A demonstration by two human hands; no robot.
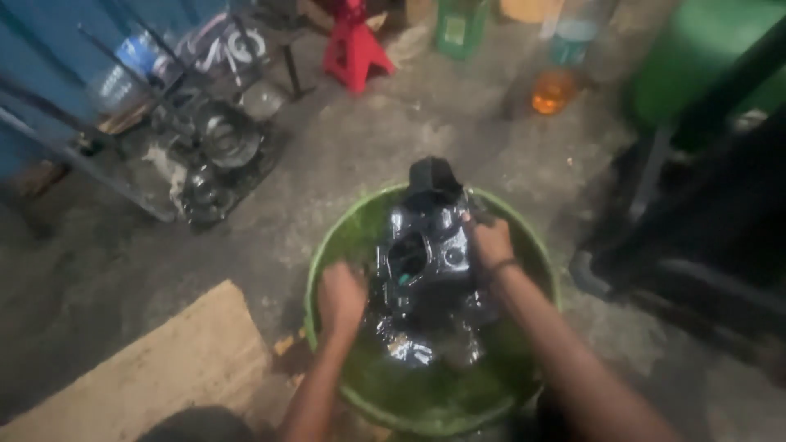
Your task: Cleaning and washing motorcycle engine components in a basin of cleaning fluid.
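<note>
Count: one wooden board, one green basin, one engine part, one red jack stand, two hands.
Left hand: fingers curled down at the part's left edge; grip cannot be told.
Engine part: wet, dark, standing in the basin, between both hands.
Right hand: fingers closed on the part's upper right side.
Basin contents: the part and liquid.

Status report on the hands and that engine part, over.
Both hands gripping wet black engine part. Part sits in green basin. Nothing blocking.
</note>
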